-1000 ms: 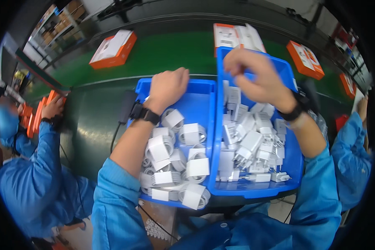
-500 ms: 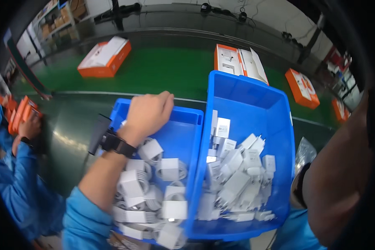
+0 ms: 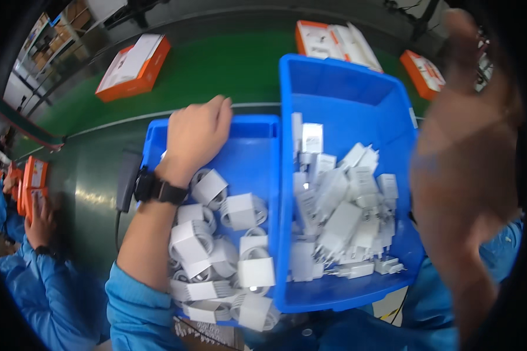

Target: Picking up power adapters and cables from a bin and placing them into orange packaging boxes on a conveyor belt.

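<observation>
My left hand [image 3: 196, 137] is over the far left part of a shallow blue bin [image 3: 260, 130], its fingers curled down and in; whatever they may hold is hidden. Below it in that bin lie several coiled white cables [image 3: 240, 212] in paper bands. A deeper blue bin [image 3: 348, 76] stands right beside it, with a heap of white plug chargers [image 3: 341, 225]. My right hand [image 3: 468, 158] looms large and blurred to the right of the deeper bin, close to the camera; its fingers are too smeared to read.
Across the green belt [image 3: 216, 82] sit an orange-and-white box [image 3: 136, 67], an open box [image 3: 334, 44] behind the deeper bin, and another orange box [image 3: 423, 73]. A dark grey block [image 3: 127, 182] with a cord is left of my wrist. A co-worker's hand [image 3: 39, 222] touches orange boxes [image 3: 34, 181].
My right hand has come up into view at the right. The view has shifted, so bins and boxes sit higher. My left hand keeps its curled pose over the shallow bin.
</observation>
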The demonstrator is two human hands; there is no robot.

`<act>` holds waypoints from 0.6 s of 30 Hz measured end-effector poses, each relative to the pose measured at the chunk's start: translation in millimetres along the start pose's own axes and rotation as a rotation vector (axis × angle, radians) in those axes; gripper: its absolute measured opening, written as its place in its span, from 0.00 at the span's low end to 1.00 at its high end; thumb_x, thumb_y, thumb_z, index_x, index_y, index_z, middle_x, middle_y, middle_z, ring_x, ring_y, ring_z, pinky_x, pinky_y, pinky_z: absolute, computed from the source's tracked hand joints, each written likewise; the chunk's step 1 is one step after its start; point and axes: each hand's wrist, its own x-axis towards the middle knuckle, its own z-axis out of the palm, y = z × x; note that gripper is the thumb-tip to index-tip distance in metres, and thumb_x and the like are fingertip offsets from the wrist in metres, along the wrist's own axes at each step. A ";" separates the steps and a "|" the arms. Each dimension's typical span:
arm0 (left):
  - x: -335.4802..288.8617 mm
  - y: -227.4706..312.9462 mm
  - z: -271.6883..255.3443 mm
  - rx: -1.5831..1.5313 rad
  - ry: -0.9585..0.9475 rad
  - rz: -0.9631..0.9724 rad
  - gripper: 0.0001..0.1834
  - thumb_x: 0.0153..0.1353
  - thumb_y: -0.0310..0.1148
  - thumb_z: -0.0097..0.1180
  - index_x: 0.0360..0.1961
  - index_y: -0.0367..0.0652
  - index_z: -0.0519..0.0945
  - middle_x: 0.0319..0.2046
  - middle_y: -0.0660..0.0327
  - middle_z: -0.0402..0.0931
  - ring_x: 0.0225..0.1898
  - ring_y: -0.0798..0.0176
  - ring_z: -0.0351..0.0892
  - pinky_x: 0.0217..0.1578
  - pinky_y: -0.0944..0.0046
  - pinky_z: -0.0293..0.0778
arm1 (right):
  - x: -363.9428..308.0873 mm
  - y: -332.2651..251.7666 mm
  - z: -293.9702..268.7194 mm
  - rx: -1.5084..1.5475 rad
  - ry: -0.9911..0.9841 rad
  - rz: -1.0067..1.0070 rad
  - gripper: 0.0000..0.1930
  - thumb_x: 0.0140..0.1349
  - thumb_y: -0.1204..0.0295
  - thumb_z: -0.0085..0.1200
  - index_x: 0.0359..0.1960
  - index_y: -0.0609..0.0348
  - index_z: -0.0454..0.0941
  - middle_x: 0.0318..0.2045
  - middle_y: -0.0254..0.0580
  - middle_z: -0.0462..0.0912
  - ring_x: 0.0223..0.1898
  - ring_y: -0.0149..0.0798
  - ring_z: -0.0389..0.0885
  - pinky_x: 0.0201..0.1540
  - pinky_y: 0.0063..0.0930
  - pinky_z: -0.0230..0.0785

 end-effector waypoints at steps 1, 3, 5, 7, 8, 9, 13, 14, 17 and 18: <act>-1.3 -4.7 -1.3 -0.016 0.003 0.006 0.16 0.69 0.38 0.45 0.29 0.42 0.79 0.21 0.50 0.78 0.27 0.42 0.79 0.30 0.45 0.72 | -11.6 1.0 12.6 -0.286 0.106 0.046 0.41 0.61 0.46 0.59 0.70 0.49 0.56 0.64 0.59 0.64 0.66 0.52 0.62 0.61 0.43 0.64; 1.7 1.3 -4.5 -0.048 0.029 0.042 0.16 0.68 0.38 0.45 0.28 0.42 0.78 0.20 0.49 0.78 0.25 0.41 0.79 0.29 0.43 0.72 | -12.6 -1.8 10.6 0.463 -0.181 0.032 0.32 0.63 0.69 0.47 0.70 0.58 0.54 0.64 0.60 0.64 0.60 0.48 0.67 0.50 0.41 0.67; -2.5 5.8 -1.1 -0.052 0.057 0.078 0.15 0.68 0.37 0.45 0.28 0.42 0.78 0.20 0.48 0.78 0.25 0.41 0.79 0.29 0.44 0.73 | -14.6 20.3 14.8 0.371 -0.207 -0.060 0.27 0.63 0.68 0.49 0.64 0.60 0.60 0.57 0.57 0.70 0.49 0.44 0.74 0.44 0.36 0.70; -7.4 7.1 -3.6 -0.040 0.051 0.060 0.15 0.68 0.37 0.46 0.28 0.42 0.78 0.20 0.49 0.78 0.25 0.42 0.79 0.29 0.44 0.73 | -16.8 19.9 21.9 0.173 -0.330 0.158 0.20 0.63 0.67 0.52 0.54 0.61 0.69 0.48 0.50 0.77 0.42 0.41 0.78 0.42 0.31 0.71; -7.7 6.6 -6.2 -0.028 0.037 0.043 0.15 0.68 0.37 0.46 0.28 0.41 0.78 0.20 0.49 0.78 0.25 0.42 0.79 0.29 0.44 0.73 | -17.2 15.0 23.6 -0.003 -0.453 0.344 0.16 0.62 0.66 0.55 0.49 0.61 0.73 0.43 0.46 0.79 0.40 0.39 0.79 0.42 0.28 0.72; -9.5 4.2 -6.7 0.000 0.022 0.057 0.17 0.70 0.39 0.43 0.30 0.42 0.80 0.23 0.51 0.79 0.28 0.43 0.80 0.30 0.47 0.73 | -19.1 17.8 27.9 -0.086 -0.630 0.458 0.13 0.59 0.68 0.57 0.44 0.60 0.76 0.40 0.44 0.81 0.39 0.39 0.80 0.42 0.30 0.73; -5.5 7.8 -6.1 0.009 0.004 0.046 0.18 0.71 0.39 0.43 0.30 0.42 0.80 0.23 0.50 0.79 0.28 0.43 0.79 0.31 0.46 0.73 | -51.5 52.0 23.1 -0.499 -1.161 0.495 0.16 0.55 0.65 0.62 0.42 0.61 0.78 0.40 0.48 0.83 0.45 0.47 0.82 0.47 0.37 0.73; -6.4 7.5 -5.9 0.008 -0.001 0.059 0.18 0.71 0.39 0.43 0.30 0.42 0.80 0.23 0.50 0.79 0.28 0.43 0.79 0.31 0.46 0.73 | -53.2 56.9 26.3 -0.485 -1.227 0.568 0.18 0.54 0.66 0.62 0.44 0.61 0.77 0.41 0.50 0.83 0.46 0.50 0.82 0.48 0.40 0.73; -2.6 7.8 -6.0 -0.008 0.026 0.041 0.18 0.71 0.40 0.43 0.30 0.42 0.80 0.23 0.50 0.79 0.28 0.42 0.79 0.31 0.45 0.72 | -54.9 52.1 27.4 -0.503 -1.280 0.697 0.22 0.52 0.67 0.62 0.48 0.61 0.74 0.42 0.53 0.82 0.46 0.54 0.81 0.48 0.42 0.72; -3.1 9.4 -6.5 -0.007 0.033 0.067 0.18 0.71 0.40 0.43 0.30 0.42 0.80 0.23 0.50 0.79 0.28 0.42 0.79 0.31 0.45 0.72 | -55.5 48.0 26.5 -0.520 -1.290 0.747 0.24 0.51 0.67 0.62 0.49 0.61 0.73 0.41 0.53 0.82 0.45 0.54 0.81 0.47 0.42 0.72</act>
